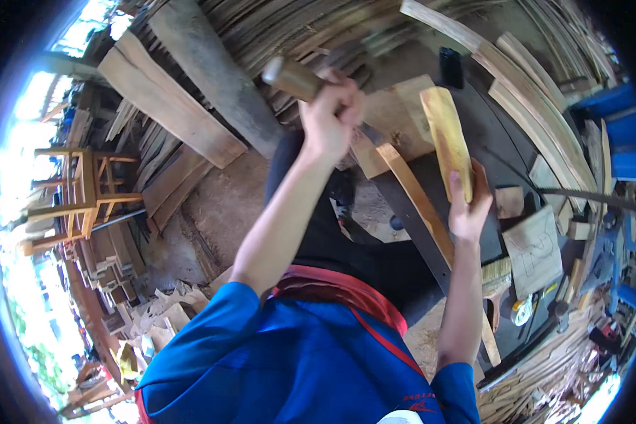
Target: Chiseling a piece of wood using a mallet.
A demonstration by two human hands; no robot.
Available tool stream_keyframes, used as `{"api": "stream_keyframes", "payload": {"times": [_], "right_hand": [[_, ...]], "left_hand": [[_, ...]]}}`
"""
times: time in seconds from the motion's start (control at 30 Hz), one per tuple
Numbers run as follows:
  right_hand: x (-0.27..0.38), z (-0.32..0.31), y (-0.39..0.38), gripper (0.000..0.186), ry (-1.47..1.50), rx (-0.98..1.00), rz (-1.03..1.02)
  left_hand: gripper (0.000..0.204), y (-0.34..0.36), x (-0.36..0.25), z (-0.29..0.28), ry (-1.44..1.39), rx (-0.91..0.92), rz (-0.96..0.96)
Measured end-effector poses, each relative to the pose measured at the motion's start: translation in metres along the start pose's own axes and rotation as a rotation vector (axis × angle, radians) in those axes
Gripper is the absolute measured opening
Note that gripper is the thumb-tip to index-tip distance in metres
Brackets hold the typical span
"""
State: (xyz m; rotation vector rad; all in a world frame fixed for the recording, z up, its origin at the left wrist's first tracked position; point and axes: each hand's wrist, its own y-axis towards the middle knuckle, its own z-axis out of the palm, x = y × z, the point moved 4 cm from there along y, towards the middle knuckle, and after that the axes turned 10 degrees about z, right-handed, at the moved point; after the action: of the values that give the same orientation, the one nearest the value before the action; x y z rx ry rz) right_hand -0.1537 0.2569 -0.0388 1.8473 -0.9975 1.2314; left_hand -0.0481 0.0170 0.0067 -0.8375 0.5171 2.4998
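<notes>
at upper centre, the left hand (334, 109) gripped a blurred cylindrical tool (290, 78); the right hand (471, 207), gripping yellow wood (446, 131), probably needed a steady hold.

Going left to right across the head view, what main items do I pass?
Wooden stool, broad pale plank, cylindrical tool in the left hand, yellowish wood piece in the right hand, flat board with drawn lines, blue object near the right edge.

The dark bench (500, 159) bears a brush (497, 274), a line-marked board (535, 253) and, apparently, a wooden strip (418, 198).
</notes>
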Motion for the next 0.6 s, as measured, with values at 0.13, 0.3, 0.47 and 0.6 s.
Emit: {"api": "stream_keyframes", "payload": {"times": [0.13,0.3,0.47,0.6], "right_hand": [[0.001,0.0,0.0,0.04,-0.003,-0.003,-0.019],[-0.002,0.001,0.0,0.042,-0.023,-0.005,-0.033],[0.0,0.002,0.0,0.042,-0.057,-0.009,-0.02],[0.001,0.003,0.002,0.041,-0.037,-0.006,-0.016]], "left_hand": [[0.015,-0.006,0.006,0.007,0.101,0.083,-0.052],[0.018,0.0,0.004,0.008,0.242,0.111,-0.077],[0.027,0.006,0.003,0.001,0.186,-0.014,-0.05],[0.025,0.01,0.006,0.001,0.174,0.0,-0.044]]}}
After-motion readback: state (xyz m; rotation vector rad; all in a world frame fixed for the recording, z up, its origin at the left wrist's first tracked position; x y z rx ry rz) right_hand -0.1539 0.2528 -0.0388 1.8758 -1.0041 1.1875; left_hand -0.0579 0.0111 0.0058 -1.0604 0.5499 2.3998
